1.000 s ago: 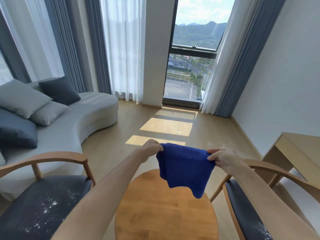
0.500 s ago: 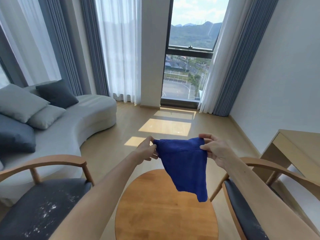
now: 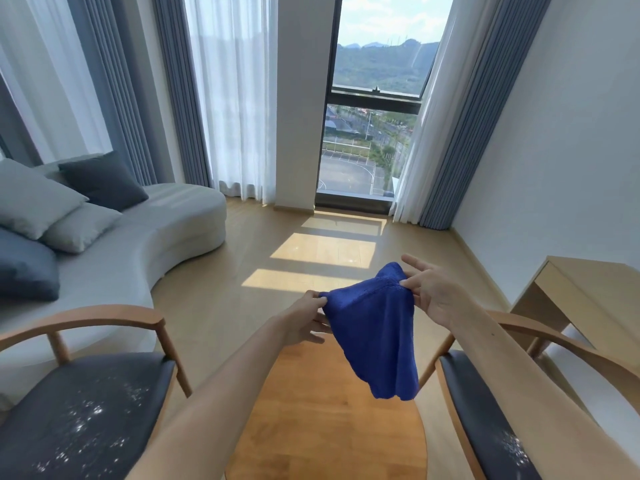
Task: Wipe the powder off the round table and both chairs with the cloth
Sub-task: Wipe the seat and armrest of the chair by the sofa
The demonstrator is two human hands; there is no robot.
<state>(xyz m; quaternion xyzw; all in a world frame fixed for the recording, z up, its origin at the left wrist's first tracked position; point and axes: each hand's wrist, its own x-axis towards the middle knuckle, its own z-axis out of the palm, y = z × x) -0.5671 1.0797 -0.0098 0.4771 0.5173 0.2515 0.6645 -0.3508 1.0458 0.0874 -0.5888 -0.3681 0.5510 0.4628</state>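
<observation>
The round wooden table (image 3: 325, 420) is closest. On its left is a chair (image 3: 79, 410) with white powder (image 3: 93, 415) on its dark seat. On its right is another chair (image 3: 485, 417), also with powder (image 3: 516, 452). Above the table hangs a blue cloth (image 3: 375, 337). The left hand (image 3: 306, 322) pinches one top corner. The right hand (image 3: 433, 292) pinches the other with thumb and a finger, its other fingers spread. Past the table, left, is a grey sofa (image 3: 138, 251); right, a desk (image 3: 588, 299).

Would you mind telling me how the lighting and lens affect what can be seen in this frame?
Head view: sun patches on the floor glare bright; the wide lens bows the curtains; the cloth stays sharp; powder on the left chair reads clearly.
</observation>
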